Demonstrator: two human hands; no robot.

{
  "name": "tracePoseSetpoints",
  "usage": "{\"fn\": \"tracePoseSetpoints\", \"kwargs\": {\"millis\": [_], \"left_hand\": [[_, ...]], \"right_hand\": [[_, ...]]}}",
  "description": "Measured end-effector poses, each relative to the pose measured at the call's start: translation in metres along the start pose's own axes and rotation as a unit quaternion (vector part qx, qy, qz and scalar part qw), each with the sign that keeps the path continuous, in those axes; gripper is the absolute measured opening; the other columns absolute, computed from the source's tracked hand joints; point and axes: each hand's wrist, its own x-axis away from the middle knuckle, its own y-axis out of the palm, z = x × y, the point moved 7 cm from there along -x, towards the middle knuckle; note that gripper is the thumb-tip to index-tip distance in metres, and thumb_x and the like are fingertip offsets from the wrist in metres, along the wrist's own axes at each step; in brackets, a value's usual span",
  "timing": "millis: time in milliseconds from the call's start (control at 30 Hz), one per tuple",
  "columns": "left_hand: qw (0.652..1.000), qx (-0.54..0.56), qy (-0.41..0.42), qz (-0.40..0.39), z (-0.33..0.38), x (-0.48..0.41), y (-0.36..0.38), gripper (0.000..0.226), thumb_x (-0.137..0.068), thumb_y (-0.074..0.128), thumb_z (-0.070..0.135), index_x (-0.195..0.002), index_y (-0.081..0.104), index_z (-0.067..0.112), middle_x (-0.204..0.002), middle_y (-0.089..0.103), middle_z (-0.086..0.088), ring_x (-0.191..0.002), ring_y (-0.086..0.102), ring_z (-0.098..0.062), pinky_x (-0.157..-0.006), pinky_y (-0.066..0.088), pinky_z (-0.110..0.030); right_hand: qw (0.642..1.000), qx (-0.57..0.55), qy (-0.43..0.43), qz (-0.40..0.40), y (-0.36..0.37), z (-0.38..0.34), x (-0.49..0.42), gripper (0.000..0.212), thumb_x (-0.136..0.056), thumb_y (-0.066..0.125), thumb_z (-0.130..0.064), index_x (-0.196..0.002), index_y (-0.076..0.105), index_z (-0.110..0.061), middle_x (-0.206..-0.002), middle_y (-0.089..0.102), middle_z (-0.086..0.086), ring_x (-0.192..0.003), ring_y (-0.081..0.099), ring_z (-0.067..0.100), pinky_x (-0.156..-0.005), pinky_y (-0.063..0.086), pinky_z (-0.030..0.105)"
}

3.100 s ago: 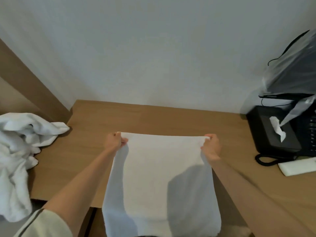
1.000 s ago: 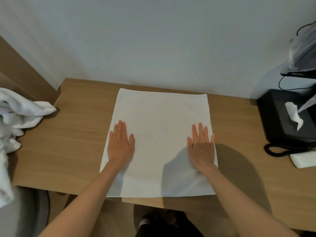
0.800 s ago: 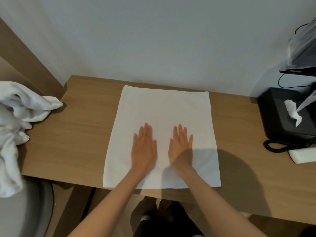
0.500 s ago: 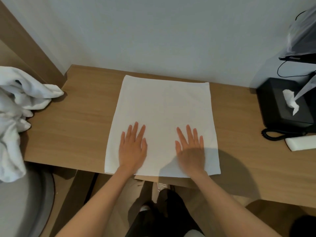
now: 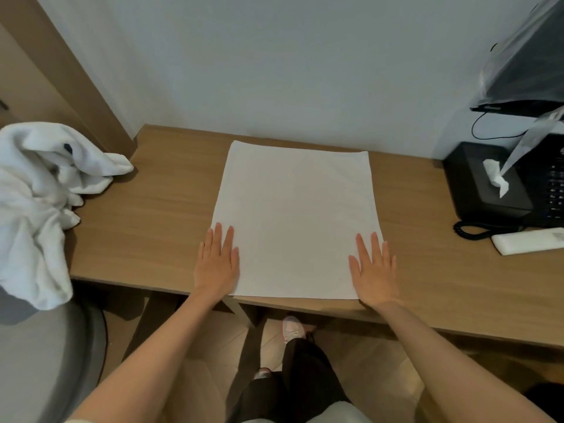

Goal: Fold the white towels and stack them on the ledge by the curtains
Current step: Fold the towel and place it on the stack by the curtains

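Observation:
A white towel (image 5: 297, 218) lies flat and squared on the wooden desk (image 5: 146, 215), its near edge at the desk's front edge. My left hand (image 5: 217, 264) lies flat with straight fingers on the towel's near left corner. My right hand (image 5: 374, 271) lies flat the same way on the near right corner. Neither hand holds anything. A heap of crumpled white towels (image 5: 39, 203) sits at the far left, off the end of the desk.
At the right of the desk stand a black tissue box (image 5: 485, 184), a black phone with coiled cord (image 5: 549, 193) and a white remote (image 5: 529, 245). A plastic-covered screen (image 5: 525, 65) hangs above. A wooden panel (image 5: 61, 71) borders the left. My legs show below.
The towel went from held up by its top corners to flat on the desk. Since half a second ago, both flat hands have slid outward from its middle to its near corners.

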Motion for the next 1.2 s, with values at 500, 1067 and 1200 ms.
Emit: {"fn": "tracePoseSetpoints", "kwargs": {"millis": [500, 1067, 1200], "left_hand": [[0.952, 0.271, -0.132, 0.045, -0.032, -0.081, -0.053, 0.024, -0.093, 0.05, 0.007, -0.114, 0.055, -0.005, -0.112, 0.059, -0.023, -0.105, 0.053, -0.039, -0.086, 0.041, -0.04], [0.936, 0.31, -0.159, -0.058, -0.046, -0.109, -0.052, 0.014, -0.094, 0.058, 0.016, -0.084, 0.053, 0.006, -0.073, 0.047, -0.003, -0.079, 0.046, -0.021, -0.056, 0.032, -0.024], [0.925, 0.338, -0.161, -0.056, -0.05, -0.107, -0.053, 0.015, -0.094, 0.058, 0.019, -0.088, 0.058, 0.006, -0.085, 0.054, -0.007, -0.085, 0.047, -0.021, -0.067, 0.035, -0.026]], "right_hand": [[0.956, -0.283, 0.065, 0.042, -0.075, -0.005, -0.074, 0.049, -0.096, 0.049, -0.01, -0.143, 0.036, -0.006, -0.147, 0.034, 0.016, -0.136, 0.032, 0.03, -0.11, 0.028, 0.035], [0.919, -0.338, 0.204, 0.002, -0.051, 0.036, -0.104, 0.027, -0.088, 0.064, -0.022, -0.095, 0.068, 0.004, -0.1, 0.068, 0.019, -0.1, 0.061, 0.036, -0.089, 0.045, 0.039], [0.871, -0.448, 0.202, 0.012, -0.054, 0.034, -0.096, 0.022, -0.09, 0.06, -0.015, -0.093, 0.066, 0.006, -0.085, 0.065, 0.012, -0.069, 0.058, 0.022, -0.061, 0.044, 0.029]]}}
